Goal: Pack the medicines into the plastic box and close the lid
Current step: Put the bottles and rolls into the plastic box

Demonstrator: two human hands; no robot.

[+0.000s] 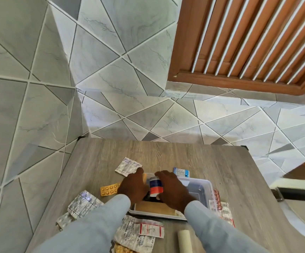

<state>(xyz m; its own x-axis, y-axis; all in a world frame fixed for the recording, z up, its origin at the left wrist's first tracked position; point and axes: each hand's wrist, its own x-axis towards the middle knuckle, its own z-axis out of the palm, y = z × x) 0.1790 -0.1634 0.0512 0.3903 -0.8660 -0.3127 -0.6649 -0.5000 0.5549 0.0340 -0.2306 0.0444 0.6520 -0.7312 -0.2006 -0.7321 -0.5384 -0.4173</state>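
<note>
Hands: your left hand (132, 187) and right hand (173, 189) reach together into the plastic box (205, 185), fingers curled around a medicine bottle (155, 186) between them.
Bottle: upright, white with a blue and red label, clasped on both sides just inside the box's far-left part.
Box: clear, lid off, near the middle of the bench (166, 152), toward its near edge; a tan flat pack (153, 208) lies inside at the near wall.
Loose medicines, left side: an orange blister strip (108, 189) beside your left hand, silver foil strips (83, 203) nearer the left edge, a white strip (128, 166) beyond the box.
Loose medicines, elsewhere: a blue packet (180, 171) touching the box's far wall, red-marked strips (224, 209) along its right side, a red-and-white sachet (148, 229) and a pale roll (184, 241) at the near edge.
Sleeves: pale blue, covering both your forearms.
</note>
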